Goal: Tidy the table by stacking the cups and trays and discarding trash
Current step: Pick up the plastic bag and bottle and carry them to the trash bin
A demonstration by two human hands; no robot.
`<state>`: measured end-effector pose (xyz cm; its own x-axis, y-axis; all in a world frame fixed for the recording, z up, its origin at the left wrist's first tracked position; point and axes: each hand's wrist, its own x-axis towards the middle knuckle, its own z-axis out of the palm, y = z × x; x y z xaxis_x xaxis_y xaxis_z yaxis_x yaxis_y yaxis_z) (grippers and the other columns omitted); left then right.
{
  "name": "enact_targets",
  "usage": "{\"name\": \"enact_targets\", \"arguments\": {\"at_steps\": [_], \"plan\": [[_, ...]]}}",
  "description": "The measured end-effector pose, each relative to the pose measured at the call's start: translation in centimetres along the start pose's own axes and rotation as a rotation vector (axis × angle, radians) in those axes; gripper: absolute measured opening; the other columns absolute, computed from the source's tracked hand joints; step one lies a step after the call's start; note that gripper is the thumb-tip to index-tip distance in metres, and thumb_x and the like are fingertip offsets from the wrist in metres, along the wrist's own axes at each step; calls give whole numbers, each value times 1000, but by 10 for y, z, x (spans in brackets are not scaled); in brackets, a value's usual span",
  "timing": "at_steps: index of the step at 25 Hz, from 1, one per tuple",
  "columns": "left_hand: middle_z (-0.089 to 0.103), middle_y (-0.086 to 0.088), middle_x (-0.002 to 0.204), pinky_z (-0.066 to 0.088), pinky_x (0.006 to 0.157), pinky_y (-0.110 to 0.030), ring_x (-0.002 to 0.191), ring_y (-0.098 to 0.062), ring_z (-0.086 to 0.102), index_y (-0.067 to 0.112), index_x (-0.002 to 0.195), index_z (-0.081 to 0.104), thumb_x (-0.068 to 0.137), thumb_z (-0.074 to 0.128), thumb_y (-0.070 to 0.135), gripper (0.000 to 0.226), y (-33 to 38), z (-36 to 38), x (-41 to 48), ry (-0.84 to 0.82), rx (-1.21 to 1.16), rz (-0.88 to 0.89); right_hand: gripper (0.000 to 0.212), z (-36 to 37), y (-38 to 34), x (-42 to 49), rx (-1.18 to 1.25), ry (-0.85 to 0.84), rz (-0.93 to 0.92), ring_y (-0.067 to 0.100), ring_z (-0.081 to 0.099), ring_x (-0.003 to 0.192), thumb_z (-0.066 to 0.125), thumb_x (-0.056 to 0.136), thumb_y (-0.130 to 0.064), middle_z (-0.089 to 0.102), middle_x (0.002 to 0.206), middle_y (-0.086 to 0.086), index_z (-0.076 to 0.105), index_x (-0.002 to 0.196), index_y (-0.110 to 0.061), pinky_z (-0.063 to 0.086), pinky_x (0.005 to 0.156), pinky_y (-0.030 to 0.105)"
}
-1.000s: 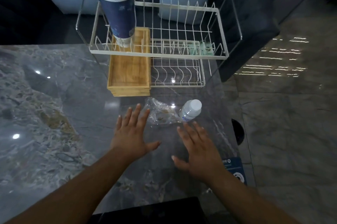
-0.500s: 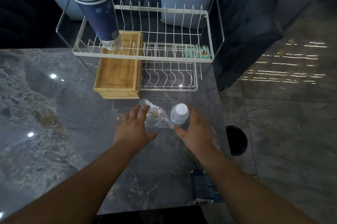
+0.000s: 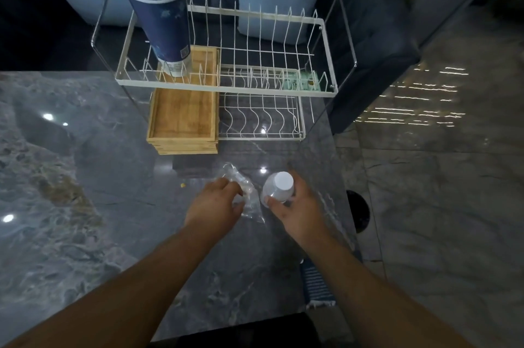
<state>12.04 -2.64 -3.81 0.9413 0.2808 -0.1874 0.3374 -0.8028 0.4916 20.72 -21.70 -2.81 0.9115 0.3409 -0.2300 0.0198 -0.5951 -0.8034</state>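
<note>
A small clear plastic bottle (image 3: pixel 278 188) with a white cap stands near the table's right edge, and my right hand (image 3: pixel 295 206) is wrapped around it. Just left of it lies a crumpled clear plastic wrapper (image 3: pixel 243 191); my left hand (image 3: pixel 214 206) is closed on the wrapper's near side. A stack of dark blue paper cups (image 3: pixel 161 15) stands upright on the top shelf of the white wire rack (image 3: pixel 226 89). Stacked wooden trays (image 3: pixel 184 120) sit on the lower level, under the cups.
The grey marble table (image 3: pixel 71 191) stretches left. A tiny yellow crumb (image 3: pixel 183 185) lies left of the wrapper. A mint-green item (image 3: pixel 302 82) rests at the rack's right end. A dark round bin opening (image 3: pixel 358 211) shows on the floor beyond the table's right edge. Cushions are behind the rack.
Both hands moved forward from hovering flat above the table. The left hand closed on the wrapper and the right hand closed around the bottle.
</note>
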Motion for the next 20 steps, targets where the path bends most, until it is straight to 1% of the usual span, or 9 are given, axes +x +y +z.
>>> {"name": "enact_targets", "arguments": {"at_steps": [3, 5, 6, 9, 11, 14, 17, 18, 20], "plan": [[67, -4, 112, 51, 80, -38, 102, -29, 62, 21, 102, 70, 84, 73, 32, 21, 3, -2, -3, -6, -14, 69, 57, -10, 7, -15, -21, 21, 28, 6, 65, 100, 81, 72, -49, 66, 111, -16, 48, 118, -51, 58, 90, 38], [68, -4, 109, 51, 80, -37, 101, -28, 63, 21, 101, 70, 83, 74, 32, 21, 9, -2, -1, 0, -14, 113, 55, -19, 11, -21, -35, 55, 74, 3, 63, 97, 79, 69, -53, 62, 107, -23, 44, 110, -62, 57, 89, 37], [68, -4, 107, 51, 80, -37, 99, -28, 63, 20, 100, 70, 83, 74, 31, 21, 14, -2, 1, 0, -20, 137, 54, -25, 12, -23, -47, 76, 95, 2, 62, 96, 77, 68, -56, 61, 106, -26, 43, 109, -63, 57, 88, 36], [68, -4, 103, 52, 79, -38, 94, -28, 64, 19, 98, 71, 81, 76, 29, 21, 37, -1, 12, -7, -20, 220, 57, -46, 23, -24, -42, 142, 110, 2, 64, 98, 78, 69, -58, 64, 110, -21, 48, 118, -49, 58, 86, 35], [68, -4, 102, 53, 77, -38, 91, -27, 65, 19, 98, 71, 81, 77, 29, 21, 55, 3, 21, -8, -5, 274, 58, -62, 32, -25, -15, 172, 110, 0, 64, 99, 80, 71, -57, 64, 112, -19, 52, 120, -46, 59, 84, 31], [67, -4, 105, 54, 77, -40, 93, -27, 64, 19, 101, 71, 82, 76, 30, 23, 87, 13, 34, -34, 13, 334, 56, -87, 49, -24, 18, 194, 120, -6, 62, 99, 81, 72, -56, 64, 111, -22, 49, 117, -52, 56, 81, 23], [67, -4, 105, 54, 76, -39, 93, -27, 64, 18, 101, 71, 83, 76, 29, 22, 126, 30, 51, -54, 22, 387, 59, -116, 73, -18, 75, 231, 148, -3, 63, 103, 80, 72, -57, 63, 115, -21, 48, 120, -50, 57, 87, 28], [67, -5, 105, 54, 76, -40, 92, -28, 64, 18, 101, 71, 83, 76, 29, 22, 141, 36, 57, -61, 30, 408, 58, -126, 82, -15, 84, 254, 152, -4, 62, 102, 80, 71, -58, 62, 114, -23, 47, 119, -52, 56, 87, 28], [67, -6, 101, 54, 74, -39, 88, -29, 64, 16, 99, 71, 83, 77, 28, 21, 169, 50, 70, -63, 61, 458, 54, -148, 100, -9, 101, 293, 145, -8, 61, 99, 79, 70, -59, 59, 110, -34, 45, 112, -61, 56, 86, 26]]}}
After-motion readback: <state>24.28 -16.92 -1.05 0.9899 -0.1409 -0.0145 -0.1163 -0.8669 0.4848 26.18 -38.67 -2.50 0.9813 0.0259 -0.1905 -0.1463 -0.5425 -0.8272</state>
